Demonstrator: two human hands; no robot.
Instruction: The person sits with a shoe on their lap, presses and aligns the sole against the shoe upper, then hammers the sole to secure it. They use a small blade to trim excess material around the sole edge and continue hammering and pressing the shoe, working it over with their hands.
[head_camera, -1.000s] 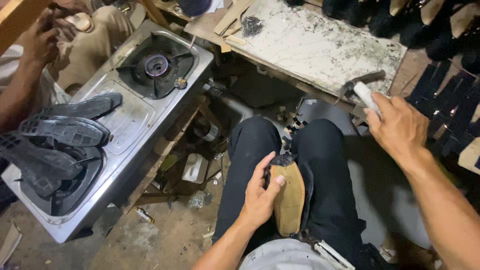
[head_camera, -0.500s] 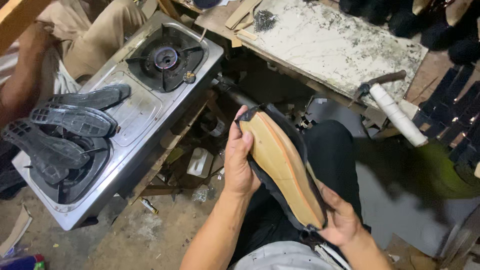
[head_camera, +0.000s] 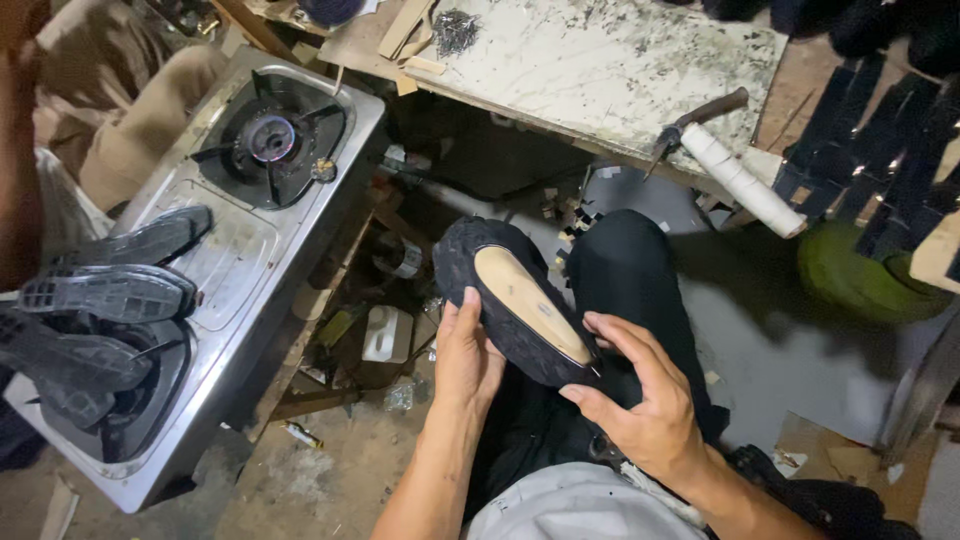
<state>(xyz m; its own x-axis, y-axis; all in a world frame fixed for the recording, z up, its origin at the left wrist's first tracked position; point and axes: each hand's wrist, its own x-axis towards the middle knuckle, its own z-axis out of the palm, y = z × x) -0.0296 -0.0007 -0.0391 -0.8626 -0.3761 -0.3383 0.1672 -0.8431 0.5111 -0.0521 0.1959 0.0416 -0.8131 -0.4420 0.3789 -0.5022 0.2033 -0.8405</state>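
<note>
Both hands hold a black shoe (head_camera: 510, 305) with a tan insole over the person's lap, just below the middle of the view. The left hand (head_camera: 466, 355) grips its near side at about seven o'clock, thumb pressed up along the black edge. The right hand (head_camera: 640, 400) cups the heel end at five o'clock, fingers curled around it. At nine o'clock a steel gas stove (head_camera: 190, 260) carries black shoe soles (head_camera: 110, 300) stacked on its near burner. At one o'clock a hammer (head_camera: 720, 150) with a white-wrapped handle lies on the edge of a pale stone slab (head_camera: 600, 70). On the floor at eight o'clock, beside the stove, stands a small white bottle (head_camera: 385, 335); its label is too small to make out.
</note>
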